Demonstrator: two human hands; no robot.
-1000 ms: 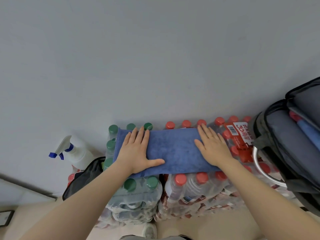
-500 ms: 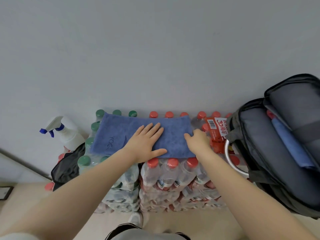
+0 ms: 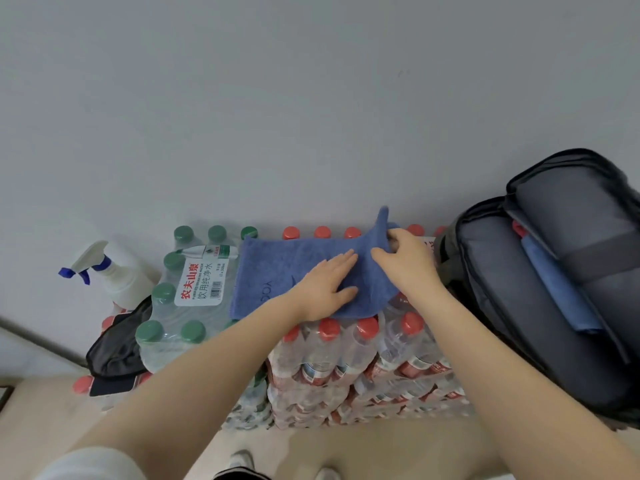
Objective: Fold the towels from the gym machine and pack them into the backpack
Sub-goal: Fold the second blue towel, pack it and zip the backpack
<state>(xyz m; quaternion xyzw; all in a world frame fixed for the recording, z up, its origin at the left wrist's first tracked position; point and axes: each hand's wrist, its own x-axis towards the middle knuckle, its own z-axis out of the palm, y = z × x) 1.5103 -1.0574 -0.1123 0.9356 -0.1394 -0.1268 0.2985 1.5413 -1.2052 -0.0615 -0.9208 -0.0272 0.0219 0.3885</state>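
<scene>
A blue towel lies folded on top of stacked packs of water bottles. My left hand presses flat on its middle, fingers straight. My right hand grips the towel's right end and lifts it, so a corner stands up above the bottles. An open grey backpack stands at the right against the wall, with another blue towel tucked in its inner pocket.
Red-capped bottle packs and a green-capped pack form the surface by a grey wall. A white spray bottle and a black bag sit at the left. Beige floor lies below.
My right hand has curled round the towel's right end and raised it. My left hand slid right to the towel's middle. The towel's left part now lies uncovered.
</scene>
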